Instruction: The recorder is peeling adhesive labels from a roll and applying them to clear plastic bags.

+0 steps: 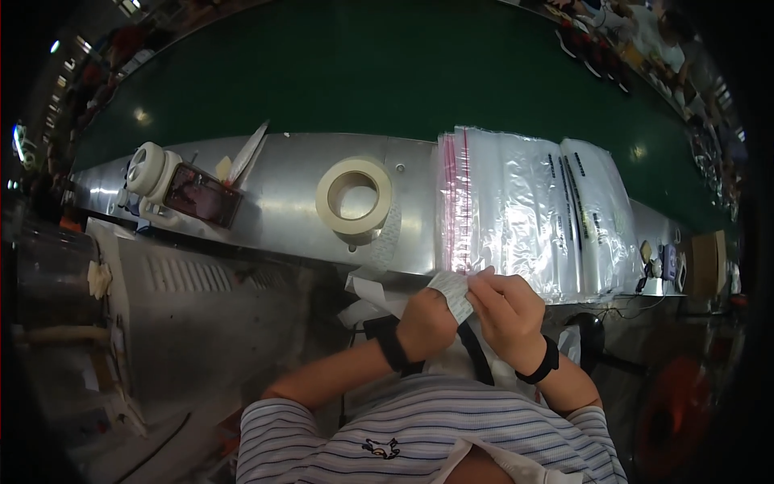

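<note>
My left hand (427,321) and my right hand (506,310) meet in front of my chest, both pinching a small white paper label (453,288) between their fingertips. The label has fine print on it and hangs from a white strip (367,292) that trails left toward a tape roll (355,196) on the steel shelf. Each wrist wears a black band. Just beyond my fingers lies a stack of clear zip bags (528,210) with red seal lines along their left edge.
A steel shelf (282,202) runs across, with a green conveyor belt (387,73) behind it. A white spool and a phone (201,194) sit at its left end. Small items rest at the far right (665,262). A metal cabinet (193,323) stands at lower left.
</note>
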`<state>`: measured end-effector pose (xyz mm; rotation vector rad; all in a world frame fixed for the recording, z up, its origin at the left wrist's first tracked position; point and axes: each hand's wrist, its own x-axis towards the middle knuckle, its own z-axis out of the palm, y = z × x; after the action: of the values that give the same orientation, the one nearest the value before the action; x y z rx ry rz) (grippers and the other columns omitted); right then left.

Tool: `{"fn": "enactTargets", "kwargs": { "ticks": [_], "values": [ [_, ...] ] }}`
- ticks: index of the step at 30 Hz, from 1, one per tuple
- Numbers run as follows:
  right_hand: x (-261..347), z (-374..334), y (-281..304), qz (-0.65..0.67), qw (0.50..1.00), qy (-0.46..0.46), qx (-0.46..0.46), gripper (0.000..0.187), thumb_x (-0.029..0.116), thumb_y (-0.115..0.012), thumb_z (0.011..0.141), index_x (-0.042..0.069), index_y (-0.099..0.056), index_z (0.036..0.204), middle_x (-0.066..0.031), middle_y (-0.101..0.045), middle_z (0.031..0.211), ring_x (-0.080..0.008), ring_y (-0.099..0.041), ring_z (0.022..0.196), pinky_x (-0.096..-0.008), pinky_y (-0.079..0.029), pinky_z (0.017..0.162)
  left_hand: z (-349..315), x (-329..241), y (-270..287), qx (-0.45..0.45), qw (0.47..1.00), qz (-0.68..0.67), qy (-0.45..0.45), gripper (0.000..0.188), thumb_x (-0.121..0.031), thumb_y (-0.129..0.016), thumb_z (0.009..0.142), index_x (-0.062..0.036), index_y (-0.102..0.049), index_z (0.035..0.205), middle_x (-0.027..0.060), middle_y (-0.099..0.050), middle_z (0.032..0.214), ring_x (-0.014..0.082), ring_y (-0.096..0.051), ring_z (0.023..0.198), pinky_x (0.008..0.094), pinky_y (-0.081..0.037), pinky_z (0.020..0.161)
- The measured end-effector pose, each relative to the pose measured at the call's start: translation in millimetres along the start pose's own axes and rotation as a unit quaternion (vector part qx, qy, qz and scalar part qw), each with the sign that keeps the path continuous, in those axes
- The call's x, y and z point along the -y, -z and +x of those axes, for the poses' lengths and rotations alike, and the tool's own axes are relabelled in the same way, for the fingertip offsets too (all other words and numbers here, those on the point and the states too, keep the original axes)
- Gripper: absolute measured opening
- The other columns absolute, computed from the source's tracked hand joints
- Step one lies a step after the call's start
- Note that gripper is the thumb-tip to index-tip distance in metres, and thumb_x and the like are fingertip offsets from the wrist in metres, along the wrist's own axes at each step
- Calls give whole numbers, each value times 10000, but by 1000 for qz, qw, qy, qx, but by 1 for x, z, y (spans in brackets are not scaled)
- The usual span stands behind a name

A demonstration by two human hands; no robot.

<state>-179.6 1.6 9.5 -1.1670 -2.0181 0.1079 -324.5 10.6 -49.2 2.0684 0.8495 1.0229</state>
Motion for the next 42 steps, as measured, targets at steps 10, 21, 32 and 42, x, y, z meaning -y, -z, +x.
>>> {"fn": "enactTargets", "kwargs": {
  "ticks": [10,21,32,42],
  "values": [
    [1,-2,-8,-92,992,75,-42,320,-49,-613,614,-14,-632,932,-116,-616,871,-217,-579,649,-271,-469,525,12,-6,3,-17,998,-54,-9,362,-19,-450,858,69,-458,1209,193,-509,1221,303,-553,1042,337,-438,890],
    [6,-8,36,17,1000,22,4,270,-50,-650,592,34,-619,847,-117,-589,887,-271,-565,755,-339,-461,643,7,5,23,-15,897,-372,239,612,65,-327,808,32,-135,1388,176,-420,1309,186,-551,1029,280,-425,866],
    [-1,-7,40,41,997,-50,-49,293,-44,-666,586,67,-646,856,-108,-553,924,-251,-542,801,-319,-451,646,21,-3,34,19,609,-736,295,550,-416,-307,936,44,-465,1192,33,-469,738,96,-411,578,235,-361,571],
    [-33,-2,18,137,962,-209,-108,448,94,-667,697,0,-533,1113,-174,-503,1085,-288,-531,889,-349,-462,743,59,5,26,31,780,-532,328,107,-124,-532,874,-26,-530,917,34,-509,733,103,-501,668,240,-413,584]
  ]
}}
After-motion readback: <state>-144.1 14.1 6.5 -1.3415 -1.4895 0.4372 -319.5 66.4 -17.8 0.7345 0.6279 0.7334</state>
